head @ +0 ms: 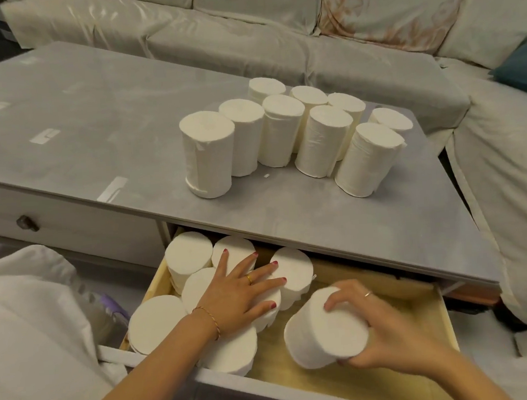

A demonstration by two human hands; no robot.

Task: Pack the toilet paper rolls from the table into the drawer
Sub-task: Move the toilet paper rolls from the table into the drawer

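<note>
Rolls going into the open drawer (421, 294)

The right hand (388, 325) curls round a tilted roll (326, 330) over the drawer's bare floor; the left hand (241, 291), fingers spread flat, presses on the packed rolls (189, 253) beside it. More rolls (282, 129) stand on the table (92, 125).

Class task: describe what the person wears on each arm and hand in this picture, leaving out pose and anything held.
Both forearms are bare, with no sleeves in view. The left hand has a gold ring on one finger, dark red nail polish, and a thin gold-and-red twisted bracelet at the wrist. The right hand wears a thin, pale ring.
</note>
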